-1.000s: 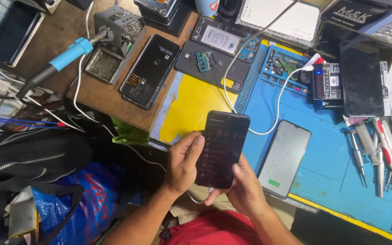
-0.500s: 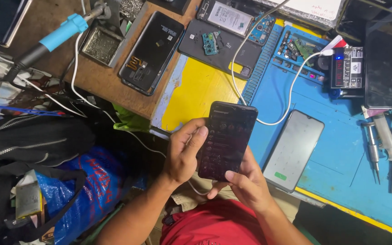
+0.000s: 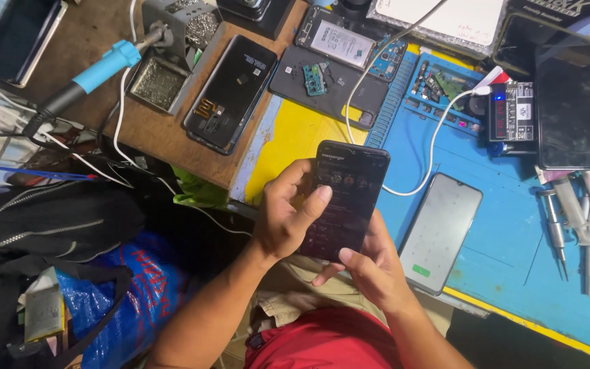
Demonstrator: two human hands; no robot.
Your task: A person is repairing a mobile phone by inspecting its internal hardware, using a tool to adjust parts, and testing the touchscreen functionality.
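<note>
Black and lit, a phone [image 3: 345, 199] was held upright in both hands above the person's lap, just off the near edge of the workbench. The left hand [image 3: 287, 219] was wrapped around its left side, with the thumb laid across the screen. The right hand [image 3: 370, 270] was cupped under the lower right corner, its thumb pressed against the bottom edge and its fingers curled behind the case. A dark screen with small rows of icons was shown on the phone.

Just to the right of it, a second phone [image 3: 440, 232] with a grey screen was laid flat on the blue mat [image 3: 513, 260], apart from the held one. A white cable [image 3: 431, 147] was looped across the mat from above, behind the held phone. Farther up, a small black tester [image 3: 511, 117] with a blue light was set beside a dark tablet [image 3: 569, 113]. Screwdrivers [image 3: 585, 225] were lined up at the right edge of the mat.

On the wooden board [image 3: 165, 140] to the left, an opened black phone back [image 3: 231, 92] was laid face down, near a metal tip-cleaner stand [image 3: 172, 48] and a soldering iron [image 3: 97, 72] with a light blue handle. A yellow sheet [image 3: 288, 140] was seen between the board and the mat. Below the board, a black bag [image 3: 49, 222] and a blue sack [image 3: 131, 294] were piled on the floor.
</note>
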